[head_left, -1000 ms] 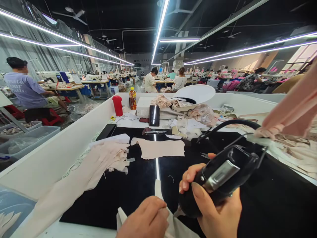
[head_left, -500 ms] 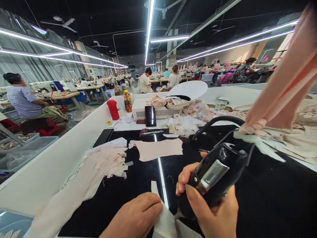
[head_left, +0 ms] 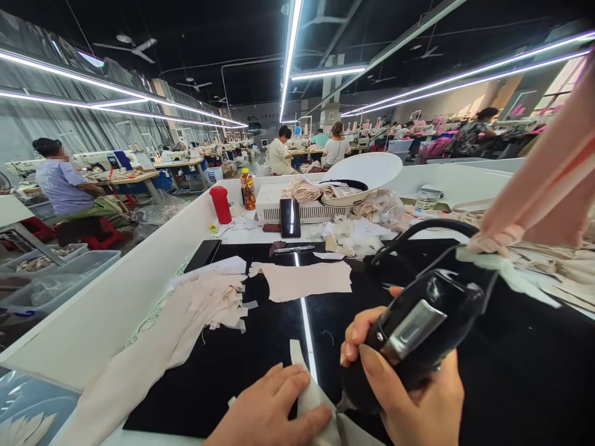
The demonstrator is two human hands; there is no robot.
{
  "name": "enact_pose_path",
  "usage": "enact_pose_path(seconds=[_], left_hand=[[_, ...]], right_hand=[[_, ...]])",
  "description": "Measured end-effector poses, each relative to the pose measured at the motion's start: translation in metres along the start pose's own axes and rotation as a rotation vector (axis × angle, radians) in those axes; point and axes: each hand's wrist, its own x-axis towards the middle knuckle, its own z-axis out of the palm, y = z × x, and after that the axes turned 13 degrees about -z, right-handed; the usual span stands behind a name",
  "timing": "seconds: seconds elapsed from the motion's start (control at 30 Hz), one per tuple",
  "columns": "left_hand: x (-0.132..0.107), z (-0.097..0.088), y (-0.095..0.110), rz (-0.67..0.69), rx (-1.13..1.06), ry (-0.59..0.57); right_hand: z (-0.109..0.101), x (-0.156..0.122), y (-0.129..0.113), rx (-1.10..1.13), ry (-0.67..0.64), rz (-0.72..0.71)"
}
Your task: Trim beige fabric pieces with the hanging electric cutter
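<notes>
My right hand (head_left: 413, 402) grips a black hand-held power cutter (head_left: 413, 337) with a metal plate and a black cable looping up behind it; its tip points down at a pale fabric piece (head_left: 316, 406) at the bottom edge. My left hand (head_left: 272, 412) lies flat on that fabric, fingers stretched out, pressing it onto the glossy black work surface (head_left: 260, 347). A beige cut piece (head_left: 304, 280) lies flat further back, and a heap of beige strips (head_left: 204, 303) lies to the left.
A white raised rim (head_left: 139, 272) bounds the table. At the back stand a red bottle (head_left: 220, 204), a drink bottle (head_left: 248, 189), a white box (head_left: 297, 207) with fabric, a white bowl shape (head_left: 367, 173) and a phone (head_left: 202, 255). Pink fabric (head_left: 548, 186) hangs at right. Seated workers sit beyond.
My left hand has spread from a closed hold to flat fingers on the fabric. The cutter and right hand stay nearly where they were; the view shifted slightly.
</notes>
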Motion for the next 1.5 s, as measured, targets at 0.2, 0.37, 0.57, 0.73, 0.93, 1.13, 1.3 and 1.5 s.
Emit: enact_pose_path(seconds=[0.2,0.37,0.57,0.73,0.93,1.13,1.3,1.5], left_hand=[[0.001,0.004,0.002,-0.006,0.031,0.03],[0.003,0.005,0.005,-0.01,0.016,0.069],[0.003,0.006,0.008,-0.03,0.001,0.091],[-0.001,0.009,0.007,-0.027,-0.014,0.075],[-0.002,0.01,0.005,-0.029,-0.025,0.012],[0.001,0.005,0.005,-0.061,-0.053,0.025],[-0.003,0.013,0.009,-0.116,-0.08,0.069],[-0.006,0.013,0.008,-0.104,-0.075,0.025]], right_hand=[[-0.006,0.008,0.007,0.019,-0.074,-0.084],[-0.007,0.013,0.013,-0.014,-0.152,-0.139],[-0.005,0.012,0.016,-0.067,-0.163,-0.131],[-0.001,0.016,0.019,-0.001,-0.151,-0.147],[0.01,0.012,0.017,-0.04,-0.058,-0.056],[0.009,0.017,0.022,0.011,-0.097,-0.112],[0.01,0.019,0.028,0.002,-0.131,-0.125],[0.01,0.018,0.031,-0.041,-0.128,-0.125]])
